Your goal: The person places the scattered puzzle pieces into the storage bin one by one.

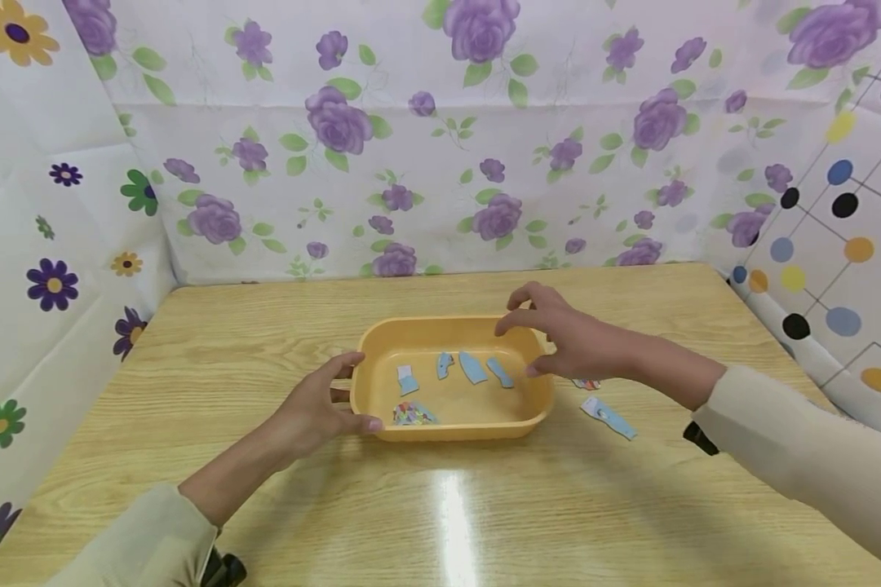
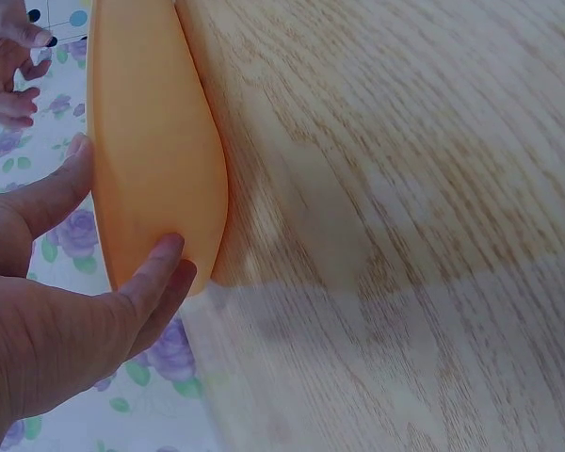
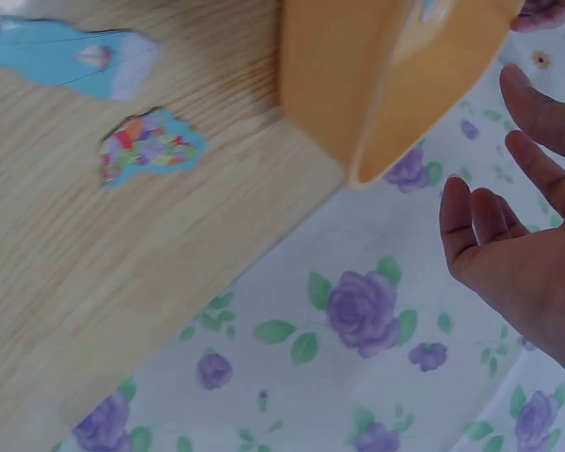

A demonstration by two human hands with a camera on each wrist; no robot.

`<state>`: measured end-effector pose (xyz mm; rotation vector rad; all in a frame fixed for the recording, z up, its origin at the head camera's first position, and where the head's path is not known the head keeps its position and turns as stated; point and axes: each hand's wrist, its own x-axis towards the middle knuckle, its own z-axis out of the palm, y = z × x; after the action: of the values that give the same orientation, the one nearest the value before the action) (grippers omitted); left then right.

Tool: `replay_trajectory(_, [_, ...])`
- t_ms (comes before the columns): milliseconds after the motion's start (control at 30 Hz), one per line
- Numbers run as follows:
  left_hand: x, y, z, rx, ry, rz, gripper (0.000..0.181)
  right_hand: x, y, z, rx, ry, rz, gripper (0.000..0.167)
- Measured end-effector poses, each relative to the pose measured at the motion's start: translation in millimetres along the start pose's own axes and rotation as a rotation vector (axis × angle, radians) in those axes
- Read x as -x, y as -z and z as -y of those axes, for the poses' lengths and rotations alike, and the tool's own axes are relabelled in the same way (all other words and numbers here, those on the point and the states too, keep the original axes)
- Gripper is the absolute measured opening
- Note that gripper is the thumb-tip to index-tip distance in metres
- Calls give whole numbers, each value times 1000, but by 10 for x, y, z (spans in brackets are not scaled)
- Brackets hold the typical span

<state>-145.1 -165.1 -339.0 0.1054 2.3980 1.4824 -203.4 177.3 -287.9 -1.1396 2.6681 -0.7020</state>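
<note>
An orange plastic tray (image 1: 455, 432) sits on the table. Its left end is held by my left hand (image 1: 312, 412), the thumb at the near rim and fingers against the outer wall. Over the right end hovers my right hand (image 1: 583, 338), fingers spread and bent, holding nothing. Inside the tray lie several light-blue cut-out pieces (image 1: 473, 368) and a multicoloured piece (image 1: 413, 414). To its right, on the table, are a light-blue and white piece (image 1: 608, 417) and a multicoloured piece (image 3: 151, 146), partly hidden behind the right hand's wrist in the head view.
A wood-grain table (image 1: 264, 505) extends around the tray. Behind it hangs a white cloth (image 1: 426, 187) with purple flowers. Patterned cloths also stand at the left and right sides.
</note>
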Motion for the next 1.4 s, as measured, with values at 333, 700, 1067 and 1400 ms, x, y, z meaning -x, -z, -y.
replay_trajectory(333, [4,11,-4,-5,-9,5,100,276,40,-191,32,-70,-86,54])
replay_trajectory(700, [-6,0,15,-9,-19,10,100,673,143,-457,53,-158,-3,68])
replay_trajectory(1067, [1,-5,1,-17,-11,5,100,893,-151,-696,54,-142,112,77])
replay_trajectory(1400, [1,0,-5,-34,-12,4,99,964,-379,-784,57,-123,143,75])
